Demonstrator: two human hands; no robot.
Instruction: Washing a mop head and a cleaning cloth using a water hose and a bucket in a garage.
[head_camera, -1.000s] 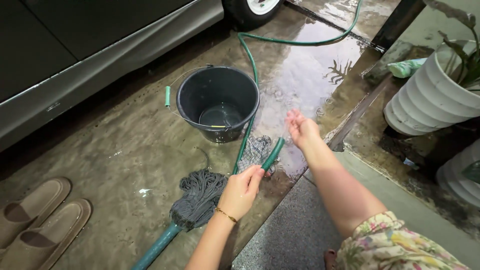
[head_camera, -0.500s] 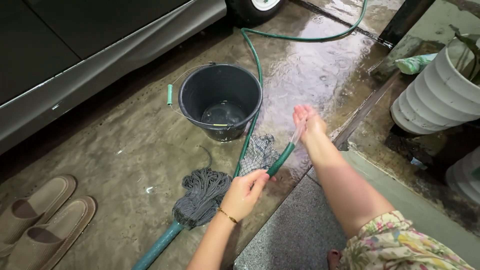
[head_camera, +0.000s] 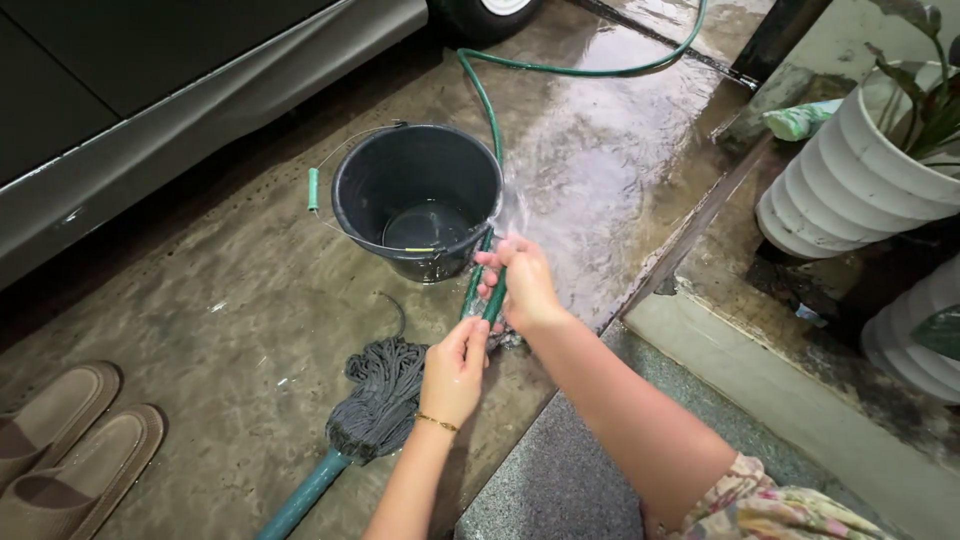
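Left hand (head_camera: 455, 368) clamped on hose (head_camera: 487, 300) beside bucket (head_camera: 415, 200); right hand (head_camera: 520, 285) closed around nozzle end, water spraying. Advisable: keep grip firm, angle stream low into bucket, away from mop (head_camera: 378, 400).

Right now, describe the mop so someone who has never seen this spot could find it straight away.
Start at the black bucket on the wet concrete beside the car. Just nearer the camera, by the left hand, lies the mop. Unlike the thin green hose, it has a grey stringy head on a thick teal handle.
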